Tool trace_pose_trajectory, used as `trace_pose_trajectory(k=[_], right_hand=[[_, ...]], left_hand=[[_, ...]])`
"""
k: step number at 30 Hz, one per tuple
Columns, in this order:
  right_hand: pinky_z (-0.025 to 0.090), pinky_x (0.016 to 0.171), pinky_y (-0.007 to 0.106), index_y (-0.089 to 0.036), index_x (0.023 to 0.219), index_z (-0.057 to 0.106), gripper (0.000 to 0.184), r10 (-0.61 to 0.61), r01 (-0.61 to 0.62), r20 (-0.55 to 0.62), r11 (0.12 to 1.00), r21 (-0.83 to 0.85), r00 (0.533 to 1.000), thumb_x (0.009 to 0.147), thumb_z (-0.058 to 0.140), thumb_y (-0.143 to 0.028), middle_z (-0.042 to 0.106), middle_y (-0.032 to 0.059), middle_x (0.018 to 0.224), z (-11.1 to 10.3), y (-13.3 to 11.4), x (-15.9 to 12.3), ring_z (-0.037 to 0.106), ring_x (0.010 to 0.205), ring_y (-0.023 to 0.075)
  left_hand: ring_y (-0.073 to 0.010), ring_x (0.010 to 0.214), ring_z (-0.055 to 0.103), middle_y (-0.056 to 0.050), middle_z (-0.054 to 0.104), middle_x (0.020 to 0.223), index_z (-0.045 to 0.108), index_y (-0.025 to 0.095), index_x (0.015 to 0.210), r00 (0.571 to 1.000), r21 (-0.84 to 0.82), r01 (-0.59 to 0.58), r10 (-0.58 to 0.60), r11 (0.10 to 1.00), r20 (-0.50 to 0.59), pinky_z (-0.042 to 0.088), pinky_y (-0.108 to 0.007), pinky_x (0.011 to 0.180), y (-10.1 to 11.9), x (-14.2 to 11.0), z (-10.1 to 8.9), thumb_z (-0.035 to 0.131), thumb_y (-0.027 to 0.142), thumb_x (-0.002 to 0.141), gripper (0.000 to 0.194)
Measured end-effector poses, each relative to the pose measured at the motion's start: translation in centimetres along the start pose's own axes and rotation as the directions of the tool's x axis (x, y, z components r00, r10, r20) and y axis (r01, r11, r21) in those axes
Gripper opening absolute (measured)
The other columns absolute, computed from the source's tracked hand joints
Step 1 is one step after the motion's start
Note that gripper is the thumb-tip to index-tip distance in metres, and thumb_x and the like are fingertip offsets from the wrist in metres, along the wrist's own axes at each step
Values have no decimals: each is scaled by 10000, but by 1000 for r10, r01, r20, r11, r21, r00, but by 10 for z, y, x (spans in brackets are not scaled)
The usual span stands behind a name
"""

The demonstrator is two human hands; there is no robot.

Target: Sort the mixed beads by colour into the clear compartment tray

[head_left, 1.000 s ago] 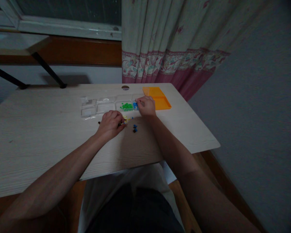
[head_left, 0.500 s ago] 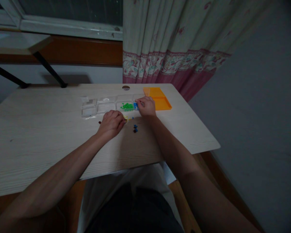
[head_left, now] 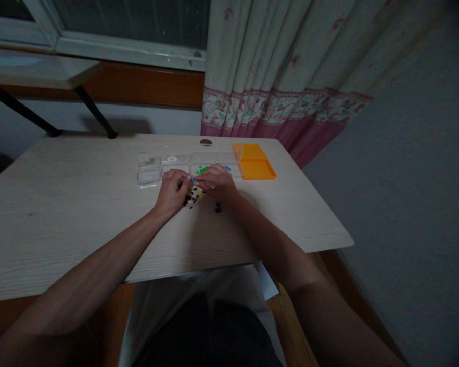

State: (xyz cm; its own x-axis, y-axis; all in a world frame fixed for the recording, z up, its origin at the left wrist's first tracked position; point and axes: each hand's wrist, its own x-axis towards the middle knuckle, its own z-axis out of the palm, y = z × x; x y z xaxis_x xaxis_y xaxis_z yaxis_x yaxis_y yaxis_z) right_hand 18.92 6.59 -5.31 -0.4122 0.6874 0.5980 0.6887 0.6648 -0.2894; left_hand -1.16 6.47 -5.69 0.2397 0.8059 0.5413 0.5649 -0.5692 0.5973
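Note:
My left hand (head_left: 172, 190) and my right hand (head_left: 218, 182) meet above the table, fingers pinched. Between their fingertips shows a small blue piece (head_left: 192, 180), too tiny to make out its shape; both hands seem to grip it. Under the hands lie several loose dark brown pieces (head_left: 194, 195) and some yellow pieces (head_left: 200, 195). To the right, a small dark blue cluster (head_left: 218, 207) rests on the wood. Behind the hands stands a clear compartment tray (head_left: 149, 177). Green pieces (head_left: 202, 169) and blue pieces (head_left: 228, 168) in it are partly hidden by my right hand.
An open orange case (head_left: 257, 168) lies at the tray's right end. The pale wooden table (head_left: 80, 214) ends at the wall on the right. A raised shelf (head_left: 42, 69) on black legs stands back left. A curtain (head_left: 275, 102) hangs behind the table.
My right hand has moved left from the blue compartment to meet my left hand, with a blue piece now between the fingertips. My left hand has turned, uncovering the brown pieces. The view has shifted slightly.

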Motion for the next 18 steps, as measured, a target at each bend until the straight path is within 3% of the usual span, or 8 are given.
trace_pose_trajectory(k=[4, 10, 14, 18], right_hand=[[395, 900, 347, -284, 968, 768, 284, -11, 11, -14, 1000, 8, 1000, 949, 550, -466, 711, 40, 915, 4, 2, 0, 563, 931, 189], [378, 928, 353, -276, 940, 774, 308, 53, -52, 37, 999, -16, 998, 951, 543, -478, 716, 42, 929, -7, -6, 3, 554, 978, 201], [352, 957, 373, -254, 968, 778, 283, 238, -239, -28, 964, -115, 971, 966, 533, -394, 721, 51, 958, -19, 3, 4, 547, 1017, 214], [349, 980, 415, -218, 987, 778, 276, 464, -480, -124, 851, -212, 877, 952, 536, -346, 713, 83, 1013, -29, 25, -1, 525, 1071, 260]], left_hand=[[-227, 981, 556, -67, 631, 940, 630, 195, 877, 1000, -5, -12, 13, 1000, 18, 416, -400, 948, 2, -1, 2, 502, 354, 960, 220], [-222, 982, 554, -63, 630, 940, 622, 204, 864, 999, -9, -6, 6, 1000, 50, 417, -395, 953, 1, -1, 2, 491, 362, 967, 230], [-218, 984, 551, -60, 627, 935, 619, 205, 862, 999, -18, 10, -9, 1000, 48, 414, -393, 959, 3, -1, 0, 469, 362, 977, 246], [-219, 974, 556, -62, 624, 934, 630, 198, 881, 998, -27, 10, -8, 1000, 66, 429, -392, 942, 5, -2, -1, 473, 362, 975, 245]])
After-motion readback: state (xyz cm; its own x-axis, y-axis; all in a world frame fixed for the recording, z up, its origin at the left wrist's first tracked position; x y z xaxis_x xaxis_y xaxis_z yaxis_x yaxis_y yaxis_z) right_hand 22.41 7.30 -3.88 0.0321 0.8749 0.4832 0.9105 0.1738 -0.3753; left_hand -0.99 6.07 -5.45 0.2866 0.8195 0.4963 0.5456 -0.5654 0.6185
